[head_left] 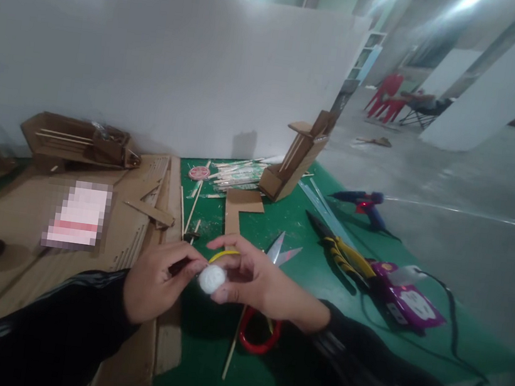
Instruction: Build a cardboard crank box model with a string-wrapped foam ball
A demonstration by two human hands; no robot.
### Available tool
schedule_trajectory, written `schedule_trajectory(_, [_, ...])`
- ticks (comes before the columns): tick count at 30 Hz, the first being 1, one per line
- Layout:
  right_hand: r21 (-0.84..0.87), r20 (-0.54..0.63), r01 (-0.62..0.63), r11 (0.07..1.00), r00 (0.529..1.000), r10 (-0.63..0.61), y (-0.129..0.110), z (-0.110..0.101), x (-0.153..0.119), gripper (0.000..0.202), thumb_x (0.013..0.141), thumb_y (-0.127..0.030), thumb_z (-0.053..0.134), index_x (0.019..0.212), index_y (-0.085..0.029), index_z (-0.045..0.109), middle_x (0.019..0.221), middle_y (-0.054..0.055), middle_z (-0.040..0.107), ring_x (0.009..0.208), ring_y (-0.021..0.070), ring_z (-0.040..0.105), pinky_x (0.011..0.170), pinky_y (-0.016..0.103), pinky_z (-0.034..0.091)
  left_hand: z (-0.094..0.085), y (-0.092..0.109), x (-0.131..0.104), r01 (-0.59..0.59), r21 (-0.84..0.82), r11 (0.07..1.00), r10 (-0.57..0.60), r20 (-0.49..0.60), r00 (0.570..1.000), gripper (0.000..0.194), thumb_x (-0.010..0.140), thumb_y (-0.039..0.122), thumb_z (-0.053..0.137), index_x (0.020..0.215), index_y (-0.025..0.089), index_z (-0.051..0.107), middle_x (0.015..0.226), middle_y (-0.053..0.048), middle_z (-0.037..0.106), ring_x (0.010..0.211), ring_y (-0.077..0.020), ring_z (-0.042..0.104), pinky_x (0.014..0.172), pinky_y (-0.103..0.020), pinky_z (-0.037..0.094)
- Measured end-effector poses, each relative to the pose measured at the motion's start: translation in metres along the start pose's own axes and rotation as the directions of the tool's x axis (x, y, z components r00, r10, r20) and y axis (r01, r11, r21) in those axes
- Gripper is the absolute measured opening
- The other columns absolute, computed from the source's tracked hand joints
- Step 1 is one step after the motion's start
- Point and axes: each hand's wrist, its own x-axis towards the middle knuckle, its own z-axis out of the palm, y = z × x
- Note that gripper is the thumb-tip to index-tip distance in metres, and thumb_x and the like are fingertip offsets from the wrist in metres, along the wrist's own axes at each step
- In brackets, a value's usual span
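- White ball (212,279) above the green table (278,215), clamped between the fingers and thumb of the right hand (264,286).
- Just left of the ball, the left hand (155,281) has finger and thumb pinched together; whether they grip anything cannot be told.
- Beyond the ball: a cut cardboard piece (243,200), heaped wooden sticks (241,175) and a leaning cardboard structure (297,160).
- Right of the ball: yellow-and-black pliers (346,258), a purple device (407,298) and, farther off, a glue gun (365,201).
- Left of the ball: cardboard sheets (23,206) and a pixelated rectangle (78,217), unreadable.
- Scissor blades (275,249) emerge beyond the ball, partly covered by the right hand; a yellow curve (223,255) behind the ball is mostly hidden.
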Motion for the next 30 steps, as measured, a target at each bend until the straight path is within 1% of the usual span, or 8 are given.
schedule_trajectory(3, [-0.007, 0.008, -0.042, 0.999, 0.999, 0.042, -0.003, -0.001, 0.0, 0.045, 0.075, -0.022, 0.079, 0.116, -0.017, 0.061, 0.082, 0.0, 0.068, 0.069, 0.0098, 0.064, 0.068, 0.024, 0.053, 0.002, -0.005, -0.001, -0.019, -0.04, 0.999, 0.019, 0.017, 1.0, 0.025, 0.095, 0.033, 0.05, 0.083, 0.019, 0.067, 0.074, -0.002, 0.067, 0.069, -0.0162, 0.061, 0.064, -0.026, 0.041])
schedule_trajectory(7, [-0.136, -0.049, -0.035, 0.99, 0.998, 0.029, -0.008, -0.003, -0.001, 0.032, 0.08, -0.029, 0.074, 0.109, -0.016, 0.067, 0.083, 0.001, 0.067, 0.067, 0.0096, 0.061, 0.061, 0.021, 0.05, 0.006, -0.011, -0.004, -0.071, -0.016, 0.997, 0.071, 0.014, 0.997, 0.025, 0.095, 0.03, 0.049, 0.083, 0.017, 0.067, 0.075, -0.005, 0.066, 0.07, -0.0171, 0.06, 0.064, -0.027, 0.042])
schedule_trajectory(11, [-0.233, -0.104, 0.078, 0.969, 0.989, -0.105, -0.009, -0.003, 0.001, 0.028, 0.081, -0.031, 0.073, 0.105, -0.017, 0.069, 0.097, 0.002, 0.067, 0.086, 0.0131, 0.061, 0.078, 0.025, 0.049, 0.01, -0.01, -0.004, -0.151, 0.045, 0.987, 0.151, 0.003, 0.988, 0.025, 0.095, 0.027, 0.048, 0.082, 0.017, 0.066, 0.074, -0.006, 0.065, 0.071, -0.0181, 0.059, 0.064, -0.028, 0.043])
schedule_trajectory(13, [-0.209, -0.14, 0.109, 0.972, 0.98, -0.14, -0.005, -0.002, 0.003, 0.03, 0.08, -0.031, 0.075, 0.104, -0.017, 0.068, 0.096, 0.002, 0.066, 0.087, 0.0134, 0.061, 0.08, 0.026, 0.049, 0.013, -0.008, -0.006, -0.204, 0.075, 0.976, 0.203, 0.018, 0.979, 0.024, 0.095, 0.025, 0.047, 0.086, 0.017, 0.067, 0.075, -0.006, 0.065, 0.073, -0.0189, 0.058, 0.066, -0.03, 0.043])
schedule_trajectory(18, [-0.14, -0.227, 0.133, 0.981, 0.96, -0.162, 0.007, 0.001, 0.009, 0.033, 0.077, -0.032, 0.077, 0.102, -0.019, 0.06, 0.087, -0.002, 0.061, 0.076, 0.0108, 0.06, 0.069, 0.024, 0.051, 0.021, 0.0, -0.014, -0.283, 0.14, 0.949, 0.276, 0.069, 0.959, 0.023, 0.095, 0.02, 0.047, 0.084, 0.018, 0.067, 0.073, -0.005, 0.062, 0.072, -0.0189, 0.054, 0.067, -0.031, 0.041])
schedule_trajectory(23, [-0.189, -0.189, 0.058, 0.98, 0.977, -0.095, 0.008, -0.004, 0.009, 0.035, 0.069, -0.028, 0.083, 0.095, -0.016, 0.063, 0.083, -0.002, 0.065, 0.076, 0.011, 0.06, 0.072, 0.025, 0.048, 0.015, 0.004, -0.015, -0.301, 0.151, 0.942, 0.3, 0.03, 0.954, 0.024, 0.095, 0.016, 0.044, 0.08, 0.015, 0.063, 0.071, -0.005, 0.056, 0.071, -0.0191, 0.047, 0.065, -0.032, 0.038])
schedule_trajectory(28, [-0.236, -0.147, -0.018, 0.971, 0.989, -0.018, 0.007, -0.01, 0.007, 0.039, 0.06, -0.029, 0.088, 0.086, -0.014, 0.063, 0.076, -0.002, 0.066, 0.07, 0.0123, 0.061, 0.065, 0.026, 0.047, 0.008, 0.003, -0.01, -0.397, 0.213, 0.893, 0.403, 0.017, 0.915, 0.021, 0.093, 0.014, 0.046, 0.079, 0.015, 0.061, 0.07, -0.006, 0.055, 0.069, -0.02, 0.044, 0.063, -0.033, 0.035])
schedule_trajectory(30, [-0.256, -0.124, -0.028, 0.966, 0.992, -0.004, 0.006, -0.01, 0.006, 0.038, 0.059, -0.028, 0.089, 0.083, -0.014, 0.062, 0.074, -0.003, 0.065, 0.068, 0.0113, 0.059, 0.063, 0.024, 0.046, 0.007, 0.002, -0.009, -0.405, 0.223, 0.887, 0.414, 0.006, 0.91, 0.018, 0.093, 0.014, 0.048, 0.08, 0.015, 0.06, 0.071, -0.006, 0.057, 0.07, -0.0196, 0.046, 0.064, -0.032, 0.035])
